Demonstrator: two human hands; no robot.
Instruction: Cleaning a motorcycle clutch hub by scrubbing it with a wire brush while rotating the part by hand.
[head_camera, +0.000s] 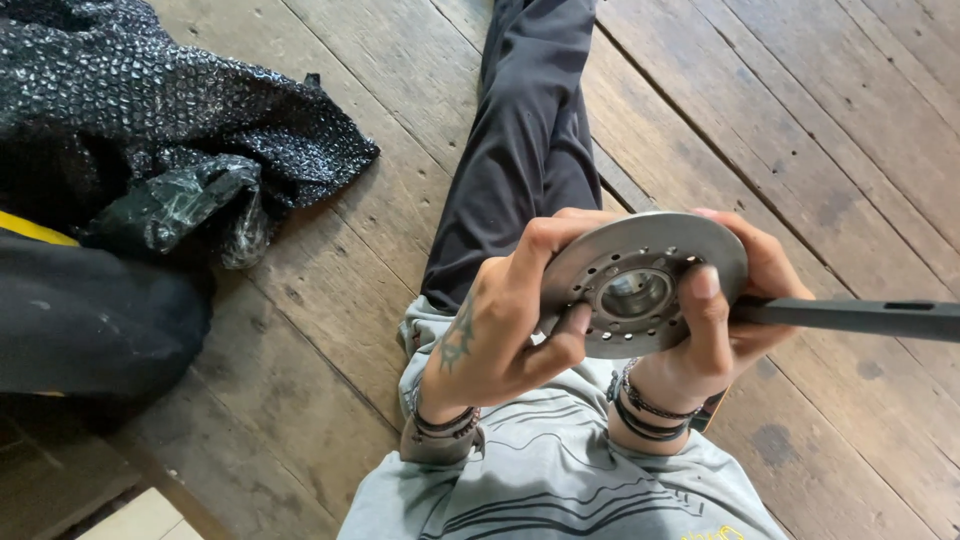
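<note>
At the far left, a crumpled sheet of black bubble wrap lies on the wooden plank floor, with a dark rounded object just below it. A pale tile shows at the lower left edge.

At centre, the person sits on the floor with one leg in dark trousers stretched forward. A grey printed shirt fills the lower centre.

The left hand is closed around the left rim of a round metal disc; the thumb presses on the disc face near the lower left edge, and the fingers curl over the upper rim. Dark bands circle this wrist.

The disc is held above the lap, tilted toward the viewer. It has a ring of small holes around a raised central hub.

The right hand grips the right side of the disc, thumb laid across its face beside the hub. This hand also touches a dark flat bar, which extends to the right edge. Braided bracelets circle this wrist.
</note>
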